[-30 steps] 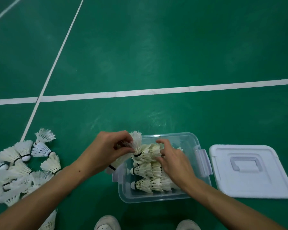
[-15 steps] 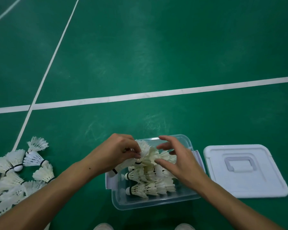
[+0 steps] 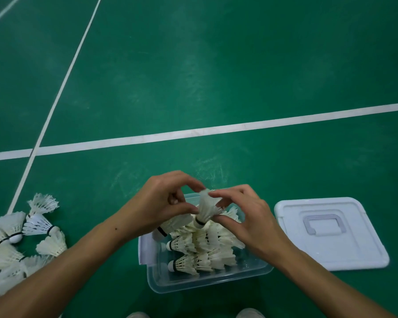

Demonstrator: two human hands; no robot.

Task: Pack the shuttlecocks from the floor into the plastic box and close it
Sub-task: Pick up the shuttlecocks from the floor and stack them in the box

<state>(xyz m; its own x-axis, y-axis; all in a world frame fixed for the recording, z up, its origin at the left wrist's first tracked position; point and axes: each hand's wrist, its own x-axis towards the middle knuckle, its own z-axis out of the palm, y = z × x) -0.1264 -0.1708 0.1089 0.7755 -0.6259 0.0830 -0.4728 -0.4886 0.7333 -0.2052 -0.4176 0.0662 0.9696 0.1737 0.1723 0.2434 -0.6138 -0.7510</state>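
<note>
— Above the far end of the box, what do the hands have?

— One shuttlecock [image 3: 206, 208], feathers up and cork down. The left hand [image 3: 161, 203] pinches its feather skirt from one side, and the right hand [image 3: 244, 216] pinches it from the other, so each grip is closed on that same shuttlecock. A second shuttlecock [image 3: 174, 224] with a black band sticks out below the left hand's fingers; whether that hand holds it too cannot be told.

— And just under them?

— The clear plastic box [image 3: 207, 283] sits open on the floor [image 3: 216, 76], with packed shuttlecocks [image 3: 200, 253] lying on their sides in nested rows, corks toward the left.

— Where is the cover?

— The white lid [image 3: 354, 255] lies flat on the floor just to the right of the box, handle side up.

— Anything left to pack?

— Yes, a loose heap of shuttlecocks [image 3: 16, 239] lies on the floor at the left, well apart from the box, near a white line [image 3: 216, 130].
</note>
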